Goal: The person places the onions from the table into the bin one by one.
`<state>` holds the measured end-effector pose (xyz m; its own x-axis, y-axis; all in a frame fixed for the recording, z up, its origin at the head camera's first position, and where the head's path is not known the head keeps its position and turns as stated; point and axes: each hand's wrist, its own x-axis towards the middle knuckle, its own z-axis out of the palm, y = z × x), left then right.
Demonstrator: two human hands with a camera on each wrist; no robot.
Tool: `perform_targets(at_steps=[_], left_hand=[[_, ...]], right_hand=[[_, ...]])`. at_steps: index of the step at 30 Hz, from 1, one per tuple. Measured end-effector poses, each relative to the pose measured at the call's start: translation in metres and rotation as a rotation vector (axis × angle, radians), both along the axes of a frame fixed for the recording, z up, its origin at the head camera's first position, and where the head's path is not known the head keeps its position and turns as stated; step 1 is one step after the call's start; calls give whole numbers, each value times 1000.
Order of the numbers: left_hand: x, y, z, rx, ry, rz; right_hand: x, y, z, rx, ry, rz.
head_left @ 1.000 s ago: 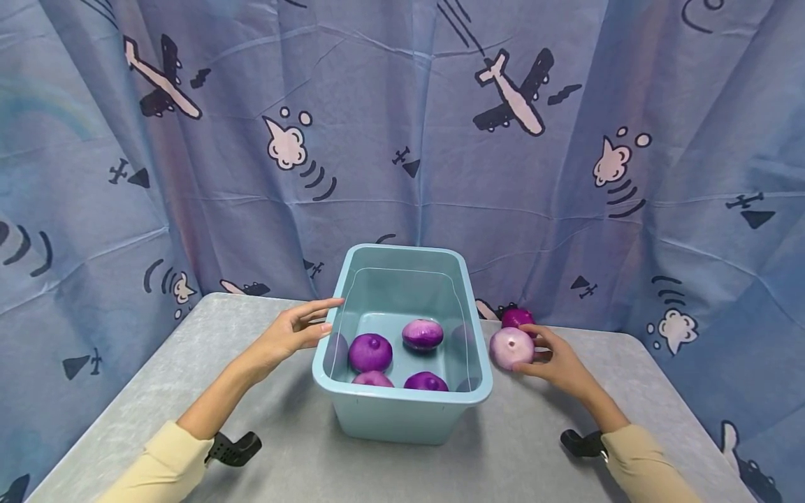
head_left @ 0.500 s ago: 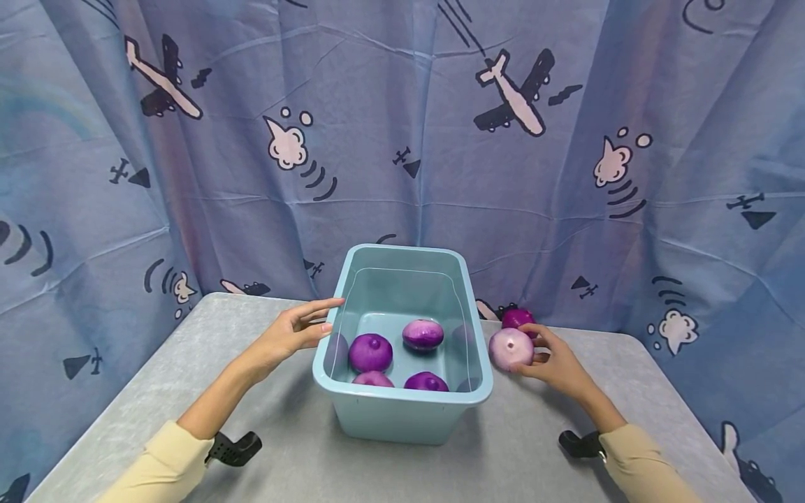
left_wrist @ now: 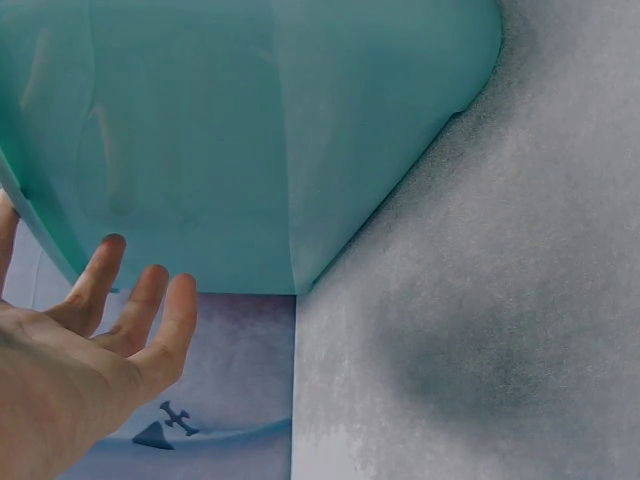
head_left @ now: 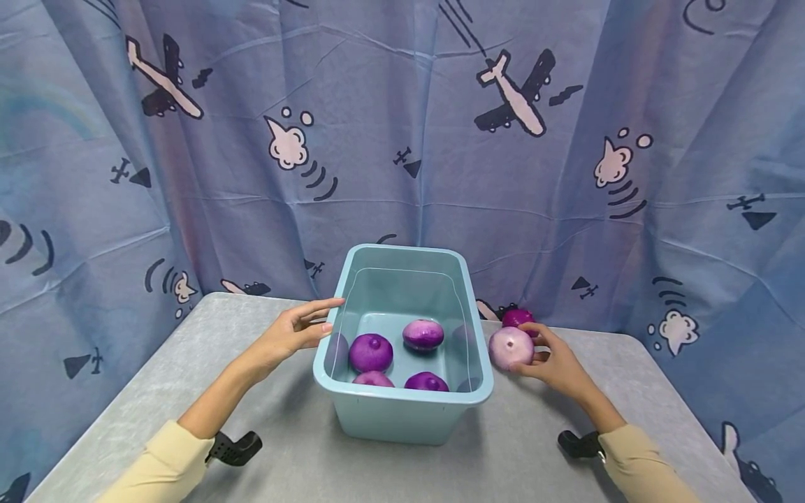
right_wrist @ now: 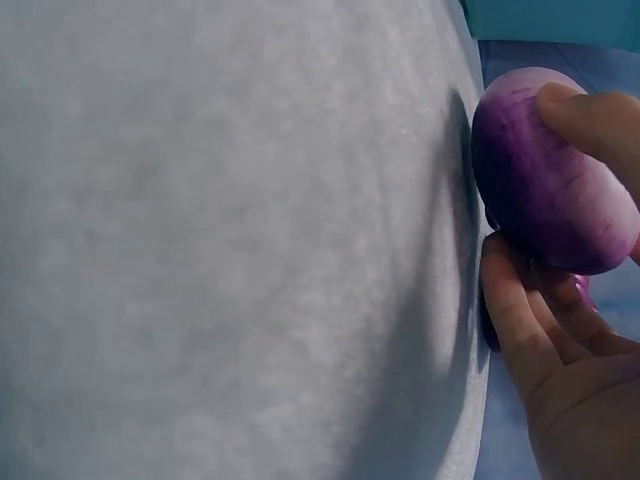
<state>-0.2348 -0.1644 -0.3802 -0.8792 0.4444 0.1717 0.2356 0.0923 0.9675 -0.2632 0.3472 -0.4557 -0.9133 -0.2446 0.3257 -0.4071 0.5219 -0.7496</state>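
A light blue plastic bin [head_left: 402,419] stands mid-table with several purple onions inside, one of them a round dark onion [head_left: 371,353] at the left. At the bin's left rim, my left hand [head_left: 291,335] touches the edge with its fingers loosely extended. The left wrist view shows that hand [left_wrist: 110,350] beside the bin's outer wall [left_wrist: 190,150], several fingers apart from it. To the right of the bin, my right hand [head_left: 556,360] holds a pale pink-purple onion [head_left: 511,348] between thumb and fingers. The right wrist view shows the thumb across this onion [right_wrist: 540,180].
A darker magenta onion [head_left: 517,318] lies just behind the held one, partly hidden. The grey table [head_left: 264,426] ends at a blue curtain [head_left: 377,140] printed with planes. Onions near the bin's front are partly covered by its rim.
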Motion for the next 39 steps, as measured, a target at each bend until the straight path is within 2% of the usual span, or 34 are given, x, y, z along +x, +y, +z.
perform_targets(at_steps=[6, 18, 28, 39], left_hand=[[0, 1, 1, -9, 5, 4], [-1, 0, 0, -6, 5, 1], [-1, 0, 1, -13, 15, 1], [-4, -2, 0, -11, 16, -3]], right_hand=[[0, 3, 5, -6, -24, -27], [5, 10, 15, -162, -8, -3], [13, 14, 29, -251, -96, -31], [15, 13, 49, -290, -61, 5]])
